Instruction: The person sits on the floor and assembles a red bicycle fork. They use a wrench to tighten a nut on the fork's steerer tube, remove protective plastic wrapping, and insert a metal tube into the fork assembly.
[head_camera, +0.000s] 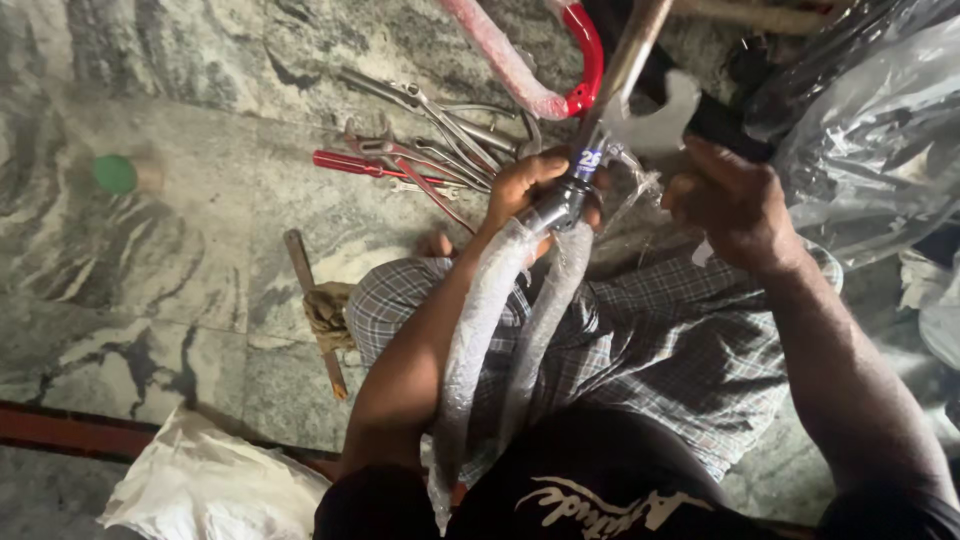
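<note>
My left hand (530, 190) grips the crown of a bicycle fork (560, 205), where its steel steerer tube (625, 65) rises toward the top of the view. The fork's two legs (490, 330), wrapped in clear bubble plastic, run down over my checked-cloth lap. My right hand (735, 205) is closed on a flat grey spanner (655, 125) whose jaw sits near the steerer tube, beside a black part under plastic.
A pile of spanners and pliers (430, 140) with a red-handled tool (350, 163) lies on the marble floor. A red plastic-wrapped frame tube (585, 60) is above. A green cap (115, 173), a metal bar with rag (320, 310), a white sack (210, 485) and clear plastic sheeting (870, 140) surround me.
</note>
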